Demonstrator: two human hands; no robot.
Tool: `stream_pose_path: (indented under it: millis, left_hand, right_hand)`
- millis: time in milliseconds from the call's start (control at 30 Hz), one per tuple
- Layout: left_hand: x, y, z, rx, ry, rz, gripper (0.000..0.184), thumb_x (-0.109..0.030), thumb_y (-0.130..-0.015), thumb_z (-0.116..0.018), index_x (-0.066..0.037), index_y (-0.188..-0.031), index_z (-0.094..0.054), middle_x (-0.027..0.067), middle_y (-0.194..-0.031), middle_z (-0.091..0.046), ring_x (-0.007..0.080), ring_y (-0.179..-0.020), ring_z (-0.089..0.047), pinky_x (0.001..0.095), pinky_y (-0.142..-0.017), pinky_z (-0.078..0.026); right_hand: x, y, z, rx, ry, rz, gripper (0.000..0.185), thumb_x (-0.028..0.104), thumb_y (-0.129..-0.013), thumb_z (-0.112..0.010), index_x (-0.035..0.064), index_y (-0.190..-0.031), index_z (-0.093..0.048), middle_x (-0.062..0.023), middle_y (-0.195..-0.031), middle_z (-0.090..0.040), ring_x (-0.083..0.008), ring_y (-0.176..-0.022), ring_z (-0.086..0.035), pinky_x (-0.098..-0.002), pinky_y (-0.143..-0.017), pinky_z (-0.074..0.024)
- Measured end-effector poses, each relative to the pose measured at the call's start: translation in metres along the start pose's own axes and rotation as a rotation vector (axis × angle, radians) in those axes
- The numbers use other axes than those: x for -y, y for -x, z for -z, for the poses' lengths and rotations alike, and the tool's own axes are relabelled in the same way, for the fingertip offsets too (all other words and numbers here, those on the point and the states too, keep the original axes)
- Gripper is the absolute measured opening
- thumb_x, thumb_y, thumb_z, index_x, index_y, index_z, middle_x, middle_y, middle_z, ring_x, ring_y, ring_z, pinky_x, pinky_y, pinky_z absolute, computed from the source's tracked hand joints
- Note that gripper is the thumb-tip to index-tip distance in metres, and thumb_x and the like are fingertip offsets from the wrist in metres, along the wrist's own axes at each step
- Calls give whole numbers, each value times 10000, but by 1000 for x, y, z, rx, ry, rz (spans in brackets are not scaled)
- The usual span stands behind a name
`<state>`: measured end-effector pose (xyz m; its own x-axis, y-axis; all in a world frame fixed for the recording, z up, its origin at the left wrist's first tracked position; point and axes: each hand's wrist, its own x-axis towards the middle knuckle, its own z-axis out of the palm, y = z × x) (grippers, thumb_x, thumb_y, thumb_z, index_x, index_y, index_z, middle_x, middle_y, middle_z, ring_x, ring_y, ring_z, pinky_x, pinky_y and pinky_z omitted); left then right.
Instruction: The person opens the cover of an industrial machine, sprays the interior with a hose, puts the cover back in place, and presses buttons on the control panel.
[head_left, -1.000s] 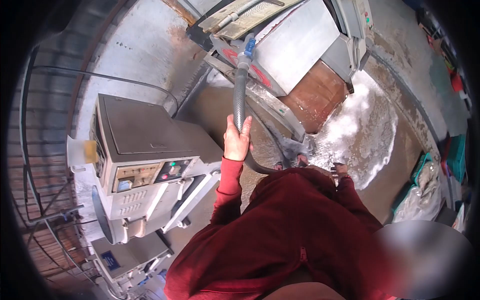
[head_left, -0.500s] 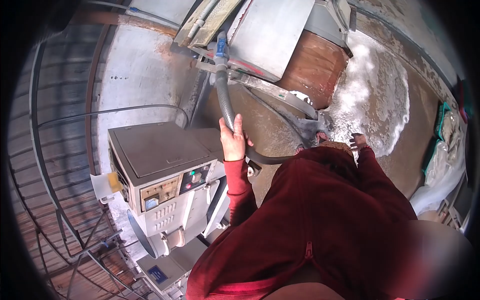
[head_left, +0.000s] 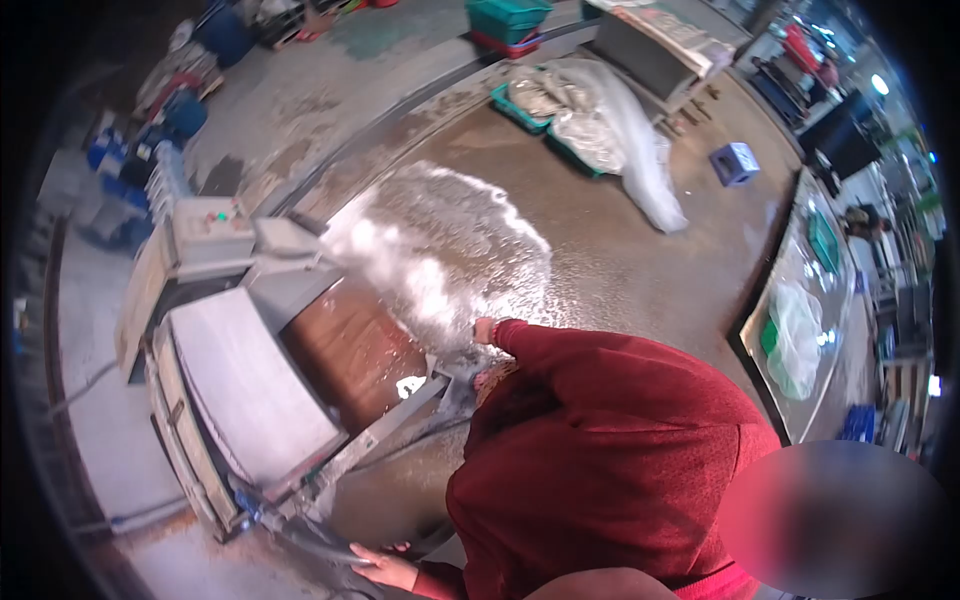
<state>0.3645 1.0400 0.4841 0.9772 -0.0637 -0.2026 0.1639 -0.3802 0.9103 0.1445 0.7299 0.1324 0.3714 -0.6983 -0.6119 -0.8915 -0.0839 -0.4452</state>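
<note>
At the bottom of the head view, my left hand (head_left: 388, 569) is closed around a grey hose (head_left: 322, 544). That hose runs to a blue valve (head_left: 246, 506) on the corner of a machine with a pale panel (head_left: 250, 385). My right hand (head_left: 485, 331) hangs above the wet floor, near white foamy water (head_left: 405, 275); its fingers are too small and glare-washed to make out. Between the panel and the foam lies the machine's wet brown surface (head_left: 352, 350). A metal bar (head_left: 385, 425) runs along its near side.
Green crates (head_left: 575, 150) with pale contents and clear plastic sheeting (head_left: 640, 165) lie on the wet floor. A purple stool (head_left: 735, 164) stands farther right. A low-edged platform (head_left: 790, 330) bears a plastic bag. Blue barrels (head_left: 185, 112) stand at the upper left.
My view has swung to the right, bringing the crates and platform into sight and dropping the control box out of it. My left hand stays on the hose; my right arm is still held out.
</note>
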Motion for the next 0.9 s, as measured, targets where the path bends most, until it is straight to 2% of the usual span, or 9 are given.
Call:
stream_pose_path:
  millis: [33, 100, 167, 200, 333, 500, 633, 800, 900]
  left_hand:
    - [3, -26, 10, 36, -12, 31, 735, -423, -841, -509, -32, -1341, -137, 98, -509, -416, 159, -355, -367, 286, -320, -319]
    - [-1, -30, 9, 71, -81, 40, 785, -452, -821, -522, -17, -1334, -117, 121, -501, -433, 171, -352, -382, 286, -320, -328]
    - [20, -50, 14, 40, -48, 3, 767, -475, -806, -529, -42, -1327, -170, 133, -516, -449, 180, -354, -401, 296, -322, -337]
    - [26, -55, 15, -22, -38, 68, 699, -481, -796, -539, -87, -1300, -256, 131, -542, -470, 183, -348, -410, 308, -316, -338]
    - [14, -42, 16, -29, -188, -11, 664, -454, -810, -533, -16, -1253, -301, 196, -742, -475, 246, -578, -447, 329, -514, -361]
    - [5, -31, 22, 58, -167, -28, 657, -452, -810, -533, -23, -1252, -305, 191, -749, -480, 242, -572, -450, 327, -503, -362]
    - [-8, -24, 21, 98, -159, -34, 649, -451, -811, -533, -30, -1251, -309, 186, -757, -485, 238, -567, -453, 325, -492, -362]
    - [25, -43, 33, 125, -153, -39, 640, -449, -811, -534, -38, -1250, -313, 180, -767, -491, 233, -561, -456, 322, -479, -363]
    - [-29, -4, 18, 137, -149, -46, 635, -448, -811, -534, -44, -1250, -316, 177, -772, -495, 230, -557, -459, 320, -470, -363]
  right_hand:
    - [7, 2, 2, -35, -43, -31, 259, 234, -673, -524, 51, -800, -655, -182, -793, -625, -301, -774, -614, -388, -719, -482]
    - [6, 0, 8, -109, -4, 8, 237, 207, -673, -517, 56, -792, -657, -179, -786, -625, -312, -769, -612, -392, -703, -482]
    - [-4, 8, 12, -150, 4, -29, 228, 203, -671, -520, 53, -779, -656, -177, -772, -624, -318, -759, -613, -397, -689, -480]
    - [-9, 12, 13, -166, 7, -44, 224, 201, -670, -522, 52, -772, -655, -176, -765, -624, -320, -754, -613, -400, -681, -479]
    - [-39, 35, 6, -266, -13, -120, 195, 188, -661, -531, 45, -717, -651, -183, -733, -619, -324, -728, -614, -404, -643, -483]
    - [-48, 100, 25, -263, 31, -178, 208, 161, -664, -502, 34, -723, -656, -187, -753, -623, -332, -754, -613, -404, -670, -490]
    - [-64, 98, 10, -243, -100, -203, 225, 166, -676, -498, 30, -764, -653, -186, -793, -625, -329, -771, -615, -404, -681, -490]
    - [-56, 90, 1, -252, 12, -184, 223, 167, -685, -481, 37, -744, -652, -177, -757, -624, -321, -746, -617, -403, -660, -491]
    - [-60, 82, -5, -246, -10, -144, 211, 165, -674, -489, 40, -726, -651, -186, -738, -618, -325, -732, -614, -407, -652, -490]
